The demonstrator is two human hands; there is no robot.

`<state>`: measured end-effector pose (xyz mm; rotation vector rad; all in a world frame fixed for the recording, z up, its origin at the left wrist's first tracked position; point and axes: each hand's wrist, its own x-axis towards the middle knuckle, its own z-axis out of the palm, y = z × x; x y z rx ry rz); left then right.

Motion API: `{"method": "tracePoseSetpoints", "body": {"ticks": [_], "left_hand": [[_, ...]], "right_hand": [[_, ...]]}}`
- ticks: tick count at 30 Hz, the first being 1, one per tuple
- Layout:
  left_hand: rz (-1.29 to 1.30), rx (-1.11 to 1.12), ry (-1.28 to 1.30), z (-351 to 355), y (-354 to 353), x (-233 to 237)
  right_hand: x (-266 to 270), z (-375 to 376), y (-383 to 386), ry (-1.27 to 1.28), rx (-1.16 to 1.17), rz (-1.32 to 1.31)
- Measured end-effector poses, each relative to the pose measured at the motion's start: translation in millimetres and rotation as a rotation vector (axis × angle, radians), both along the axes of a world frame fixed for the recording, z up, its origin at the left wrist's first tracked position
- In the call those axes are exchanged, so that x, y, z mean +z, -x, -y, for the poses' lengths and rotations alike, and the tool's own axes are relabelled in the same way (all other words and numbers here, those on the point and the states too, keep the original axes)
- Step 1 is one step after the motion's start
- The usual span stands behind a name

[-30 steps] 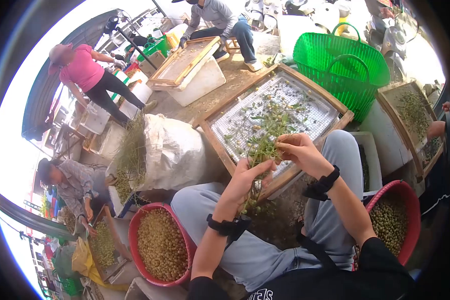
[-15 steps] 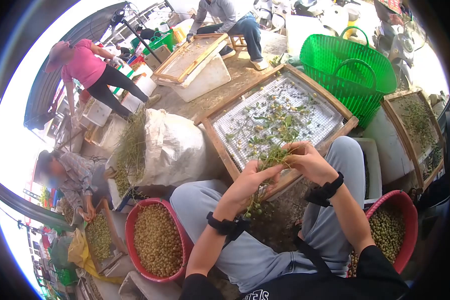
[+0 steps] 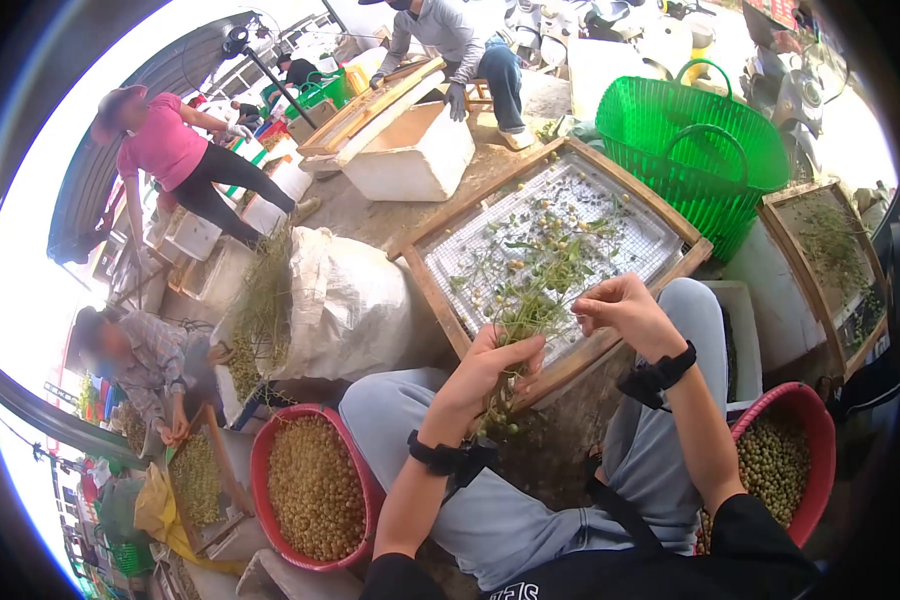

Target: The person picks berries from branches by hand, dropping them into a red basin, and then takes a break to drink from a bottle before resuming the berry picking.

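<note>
My left hand (image 3: 482, 382) is closed around a bunch of thin green stems (image 3: 540, 312). The stems spread over the near side of a wood-framed mesh screen (image 3: 425, 290), and a few small green fruits hang below the fist. To the right of the bunch, my right hand (image 3: 632, 322) is pinched, thumb against fingertips, above the screen's near edge. Whatever lies in that pinch is too small to make out. Small round fruits, leaves and stem bits (image 3: 570, 222) are scattered across the white mesh.
Red tubs of round fruits stand left (image 3: 368, 470) and right (image 3: 825, 440) of my legs. A green basket (image 3: 670, 140) is behind the screen, and a white sack (image 3: 345, 300) at left. Another person (image 3: 445, 40) holds a tilted screen (image 3: 385, 110) over a foam box (image 3: 415, 160).
My right hand has moved slightly right, away from the stems; my left still grips them. At the back, the other person has tipped the screen up, and the foam box's inside shows.
</note>
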<state>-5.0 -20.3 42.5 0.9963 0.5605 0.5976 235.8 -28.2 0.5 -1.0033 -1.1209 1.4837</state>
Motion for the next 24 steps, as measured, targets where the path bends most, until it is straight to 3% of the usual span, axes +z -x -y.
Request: {"method": "tracePoseSetpoints", "body": {"ticks": [3, 6, 9, 11, 14, 17, 18, 20, 22, 23, 24], "left_hand": [[0.038, 0.042, -0.023, 1, 7, 8], [0.042, 0.056, -0.039, -2, 10, 7], [0.000, 0.060, -0.044, 0, 12, 5], [-0.023, 0.050, -0.016, 3, 13, 7], [-0.032, 0.014, 0.003, 7, 13, 12], [-0.074, -0.011, 0.002, 12, 6, 19], [-0.100, -0.010, 0.001, 13, 5, 20], [-0.079, 0.015, -0.014, 13, 0, 13], [-0.103, 0.044, -0.006, 17, -6, 13], [-0.090, 0.042, -0.004, 17, -7, 9], [-0.075, 0.022, -0.006, 15, -7, 2]], "right_hand": [[2, -2, -13, 0.042, -0.137, -0.157], [19, 6, -39, -0.044, -0.266, -0.124], [42, 30, -85, -0.262, -0.551, 0.252], [37, 47, -129, -0.276, -0.701, 0.575], [0, 65, -188, -0.161, -0.775, 0.757], [-64, 77, -222, -0.050, -0.702, 0.982], [-46, 80, -203, -0.010, -0.697, 1.048], [-15, 69, -167, -0.084, -0.762, 1.060], [12, 54, -122, -0.139, -0.655, 0.685], [20, 41, -95, -0.303, -0.502, 0.417], [35, 34, -70, -0.275, -0.321, 0.228]]}}
